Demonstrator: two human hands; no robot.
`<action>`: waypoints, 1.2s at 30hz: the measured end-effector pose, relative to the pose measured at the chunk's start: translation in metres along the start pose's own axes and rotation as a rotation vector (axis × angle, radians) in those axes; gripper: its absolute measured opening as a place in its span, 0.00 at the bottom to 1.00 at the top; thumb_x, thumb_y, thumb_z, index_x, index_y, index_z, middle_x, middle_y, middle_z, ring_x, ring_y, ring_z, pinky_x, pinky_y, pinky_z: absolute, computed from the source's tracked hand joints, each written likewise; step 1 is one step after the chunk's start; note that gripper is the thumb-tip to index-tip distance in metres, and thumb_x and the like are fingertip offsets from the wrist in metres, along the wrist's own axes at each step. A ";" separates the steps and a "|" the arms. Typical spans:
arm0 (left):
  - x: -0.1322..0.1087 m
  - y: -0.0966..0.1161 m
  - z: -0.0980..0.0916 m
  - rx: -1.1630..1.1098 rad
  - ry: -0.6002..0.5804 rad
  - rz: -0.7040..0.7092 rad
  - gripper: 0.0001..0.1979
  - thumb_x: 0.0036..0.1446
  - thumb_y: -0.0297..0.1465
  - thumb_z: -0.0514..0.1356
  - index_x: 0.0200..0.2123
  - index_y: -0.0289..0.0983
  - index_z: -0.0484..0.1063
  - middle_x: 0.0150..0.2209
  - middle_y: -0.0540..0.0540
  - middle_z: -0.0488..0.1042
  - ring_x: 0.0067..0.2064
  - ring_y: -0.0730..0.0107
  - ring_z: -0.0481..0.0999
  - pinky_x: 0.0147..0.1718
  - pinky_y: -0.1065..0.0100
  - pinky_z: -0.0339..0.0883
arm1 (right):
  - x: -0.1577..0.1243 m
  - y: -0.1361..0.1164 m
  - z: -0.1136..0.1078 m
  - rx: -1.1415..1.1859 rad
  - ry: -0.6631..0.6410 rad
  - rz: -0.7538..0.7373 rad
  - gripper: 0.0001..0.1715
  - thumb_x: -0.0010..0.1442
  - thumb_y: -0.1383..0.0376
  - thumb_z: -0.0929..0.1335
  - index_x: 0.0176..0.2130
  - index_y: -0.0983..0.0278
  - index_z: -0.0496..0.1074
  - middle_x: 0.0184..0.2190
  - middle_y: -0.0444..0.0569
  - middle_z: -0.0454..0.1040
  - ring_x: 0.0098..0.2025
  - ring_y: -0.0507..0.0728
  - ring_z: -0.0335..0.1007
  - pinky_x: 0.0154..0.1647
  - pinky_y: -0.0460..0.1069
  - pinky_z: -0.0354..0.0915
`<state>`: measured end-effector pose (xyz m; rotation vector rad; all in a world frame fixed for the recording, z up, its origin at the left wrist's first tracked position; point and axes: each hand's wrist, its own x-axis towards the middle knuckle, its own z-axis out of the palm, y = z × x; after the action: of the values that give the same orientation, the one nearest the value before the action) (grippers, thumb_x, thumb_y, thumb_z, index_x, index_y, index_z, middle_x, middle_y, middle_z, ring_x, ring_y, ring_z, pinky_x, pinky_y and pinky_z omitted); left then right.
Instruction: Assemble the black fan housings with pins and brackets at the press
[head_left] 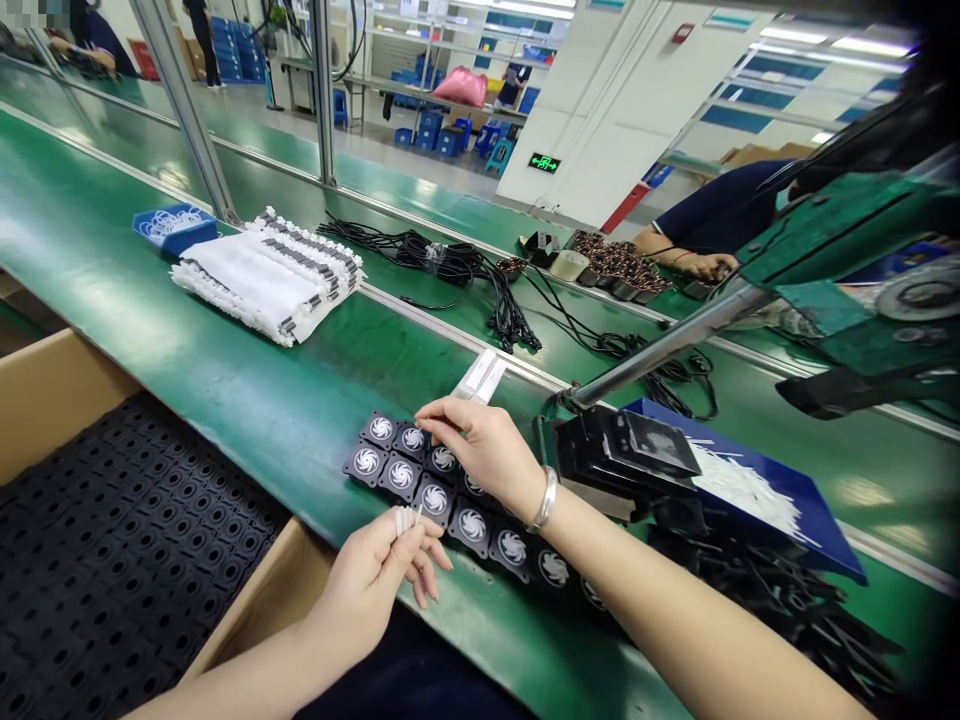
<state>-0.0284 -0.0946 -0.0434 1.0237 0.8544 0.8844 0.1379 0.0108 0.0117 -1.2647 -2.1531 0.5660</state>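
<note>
My left hand (382, 565) is closed with its thumb against the index finger, on several small white strips (405, 520). It hovers just in front of two rows of small black square fans (401, 473) with white swirl-shaped centres. Over the back row, near its left end, is my right hand (487, 450), thumb and index finger pinched together. Whatever lies between those fingertips is too small to make out. Part of the back row is hidden under this hand and forearm. Behind it lies a pale grey-white block (481, 377).
A cardboard box (67, 400) of black parts stands at the left. A blue bin (821, 520) of white strips, a black block (626, 445) and a green machine arm (840, 230) are at the right. Cables (442, 258) and white sheets (255, 275) lie behind; a co-worker's hand (705, 265) is beyond.
</note>
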 end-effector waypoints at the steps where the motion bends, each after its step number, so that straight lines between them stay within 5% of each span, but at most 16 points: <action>1: 0.000 0.001 0.000 -0.002 -0.004 -0.005 0.23 0.66 0.48 0.52 0.41 0.32 0.70 0.34 0.42 0.76 0.28 0.71 0.76 0.26 0.68 0.72 | 0.000 0.002 0.003 -0.023 -0.010 -0.010 0.06 0.66 0.68 0.66 0.39 0.63 0.75 0.33 0.44 0.80 0.34 0.51 0.75 0.38 0.45 0.66; 5: 0.000 0.003 0.001 -0.008 -0.017 -0.018 0.24 0.65 0.50 0.52 0.39 0.32 0.70 0.34 0.42 0.76 0.28 0.70 0.77 0.28 0.67 0.73 | 0.002 0.002 0.002 -0.170 -0.060 -0.067 0.10 0.67 0.62 0.67 0.35 0.64 0.72 0.31 0.47 0.77 0.33 0.54 0.73 0.36 0.48 0.66; 10: 0.001 0.005 -0.001 -0.003 -0.005 -0.015 0.25 0.66 0.50 0.51 0.41 0.32 0.71 0.35 0.41 0.77 0.29 0.68 0.78 0.27 0.67 0.74 | -0.008 -0.022 -0.020 -0.208 0.086 -0.142 0.21 0.63 0.50 0.68 0.42 0.65 0.70 0.36 0.53 0.72 0.38 0.57 0.69 0.39 0.51 0.67; 15: 0.001 0.007 -0.004 0.079 -0.023 0.062 0.24 0.68 0.47 0.49 0.37 0.32 0.72 0.33 0.42 0.77 0.30 0.69 0.78 0.31 0.67 0.74 | -0.031 -0.042 -0.023 0.179 -0.356 -0.116 0.13 0.67 0.57 0.67 0.36 0.64 0.73 0.31 0.46 0.72 0.31 0.50 0.68 0.34 0.45 0.65; 18: 0.000 0.008 -0.004 0.080 -0.005 0.066 0.23 0.69 0.46 0.48 0.38 0.32 0.72 0.34 0.42 0.77 0.30 0.70 0.78 0.31 0.67 0.74 | -0.034 -0.041 -0.018 0.295 -0.272 -0.035 0.14 0.66 0.61 0.67 0.29 0.65 0.71 0.28 0.44 0.73 0.31 0.50 0.69 0.34 0.44 0.65; 22: -0.001 0.005 -0.001 0.000 0.023 0.021 0.22 0.68 0.46 0.50 0.43 0.32 0.69 0.36 0.41 0.78 0.30 0.69 0.79 0.30 0.66 0.75 | -0.025 -0.033 -0.014 0.336 -0.065 0.117 0.08 0.65 0.63 0.68 0.34 0.64 0.74 0.26 0.41 0.74 0.27 0.49 0.69 0.31 0.43 0.65; 32: -0.002 0.004 0.003 0.028 -0.024 -0.014 0.26 0.67 0.50 0.49 0.42 0.31 0.71 0.35 0.41 0.78 0.30 0.69 0.79 0.32 0.65 0.75 | -0.022 -0.021 0.015 0.087 -0.062 -0.078 0.05 0.66 0.68 0.67 0.37 0.63 0.74 0.33 0.44 0.79 0.34 0.50 0.74 0.37 0.44 0.66; 36: -0.003 0.001 0.003 0.021 -0.033 -0.026 0.25 0.67 0.49 0.49 0.42 0.32 0.71 0.35 0.41 0.78 0.30 0.68 0.80 0.32 0.65 0.75 | -0.019 -0.019 0.014 -0.165 -0.087 -0.207 0.14 0.64 0.57 0.69 0.34 0.65 0.71 0.30 0.47 0.74 0.32 0.54 0.70 0.34 0.48 0.66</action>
<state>-0.0274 -0.0983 -0.0411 1.0410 0.8485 0.8359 0.1236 -0.0156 0.0085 -1.0990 -2.4097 0.3697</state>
